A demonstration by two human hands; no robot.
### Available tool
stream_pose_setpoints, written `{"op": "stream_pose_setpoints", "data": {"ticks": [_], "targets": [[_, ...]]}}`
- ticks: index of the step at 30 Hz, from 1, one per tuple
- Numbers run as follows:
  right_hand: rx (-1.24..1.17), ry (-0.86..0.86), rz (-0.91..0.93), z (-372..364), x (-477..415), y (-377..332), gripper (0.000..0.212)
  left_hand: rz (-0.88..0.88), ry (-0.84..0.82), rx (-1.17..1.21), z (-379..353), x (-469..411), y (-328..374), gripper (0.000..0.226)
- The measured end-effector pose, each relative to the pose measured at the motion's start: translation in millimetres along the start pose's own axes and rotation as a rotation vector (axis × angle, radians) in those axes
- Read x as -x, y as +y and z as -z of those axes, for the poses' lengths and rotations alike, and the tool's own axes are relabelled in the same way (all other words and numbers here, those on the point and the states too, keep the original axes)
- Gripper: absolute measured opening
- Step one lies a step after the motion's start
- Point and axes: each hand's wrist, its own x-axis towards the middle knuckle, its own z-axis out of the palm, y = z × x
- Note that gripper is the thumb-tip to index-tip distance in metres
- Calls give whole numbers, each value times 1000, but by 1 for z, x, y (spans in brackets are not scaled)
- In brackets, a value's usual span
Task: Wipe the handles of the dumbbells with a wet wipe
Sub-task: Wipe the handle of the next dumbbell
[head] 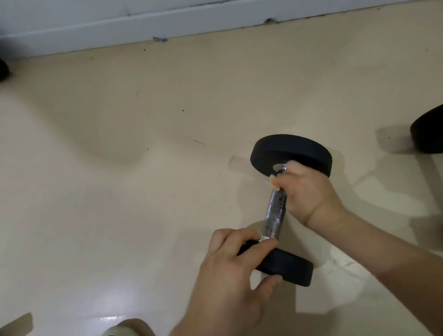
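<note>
Right hand (309, 192) clasping dumbbell handle (276, 216), left hand (232, 281) gripping weight (292, 268)

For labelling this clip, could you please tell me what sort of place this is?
Probably a home workout corner or small gym: a black-plated dumbbell lying on a bare cream floor, a second dumbbell at the right edge, and a plain white baseboard.
</note>
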Motion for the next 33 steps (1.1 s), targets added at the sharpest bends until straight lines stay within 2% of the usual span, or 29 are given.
{"op": "stream_pose_setpoints", "data": {"ticks": [1,4,5,8,9,10,13,14,17,19,22,24,25,27,31,33], "targets": [[-1,-34,9,-4,8,-5,29,-11,-8,-4,1,-1,1,45],[-61,-202,216,-10,44,-6,28,-59,-28,-7,4,-6,5,43],[-50,-224,213,-6,41,-1,28,-76,-34,0,3,-7,8,42],[14,-3,-32,2,9,19,21,-135,-32,15,-3,-6,12,39],[18,20,-86,1,11,17,20,-132,-23,25,-5,-4,12,39],[9,-12,-90,-2,21,12,20,-112,-12,38,-6,-3,11,40],[32,-165,105,-1,57,5,26,-76,-6,71,-10,-3,13,43],[51,-177,113,6,53,9,29,-89,-8,76,-11,-4,16,43],[35,33,-60,8,27,31,21,-149,-15,70,-16,-7,24,42],[-18,1,-117,2,45,22,15,-154,-27,106,-18,-5,24,43],[-96,-129,33,11,74,14,16,-90,-33,177,-21,-8,25,41],[-19,-44,18,21,56,30,20,-117,-45,177,-25,-12,29,39],[-8,63,-47,24,46,37,20,-150,-61,170,-28,-14,32,37],[-60,133,-153,23,53,36,17,-199,-98,176,-31,-15,35,36],[16,-126,59,25,91,28,22,-222,-119,210,-41,-16,38,35],[106,-100,-23,32,73,43,23,-265,-143,205,-47,-19,43,35]]}}
